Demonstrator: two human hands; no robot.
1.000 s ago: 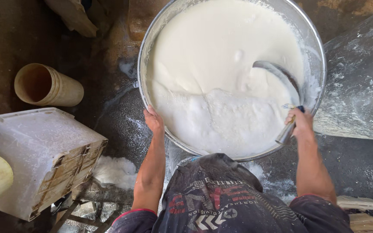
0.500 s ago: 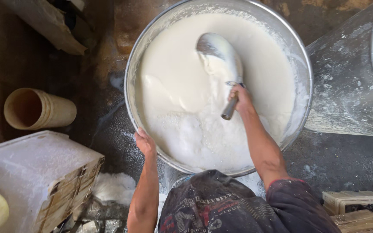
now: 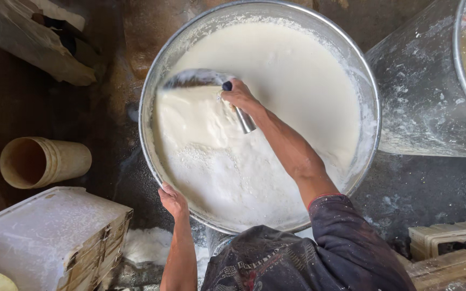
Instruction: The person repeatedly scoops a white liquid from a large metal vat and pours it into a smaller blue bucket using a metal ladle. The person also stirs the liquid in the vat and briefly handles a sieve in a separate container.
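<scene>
A big round metal basin [image 3: 370,91] holds white liquid [image 3: 297,81] with foam on its near side. My right hand [image 3: 239,97] grips the metal handle of a scoop [image 3: 198,79] whose bowl dips into the liquid at the basin's upper left. My left hand [image 3: 172,200] holds the basin's near rim at the lower left. My dark patterned shirt fills the bottom of the view.
A second large metal drum [image 3: 432,108] stands at the right. A tan plastic cup stack [image 3: 44,160] lies on its side at the left, above a white-dusted crate [image 3: 49,237]. Wooden blocks [image 3: 449,242] sit at the bottom right. The floor is wet and dark.
My right hand has swept the scoop from the basin's right edge across the middle to the upper left. My left hand stays on the rim.
</scene>
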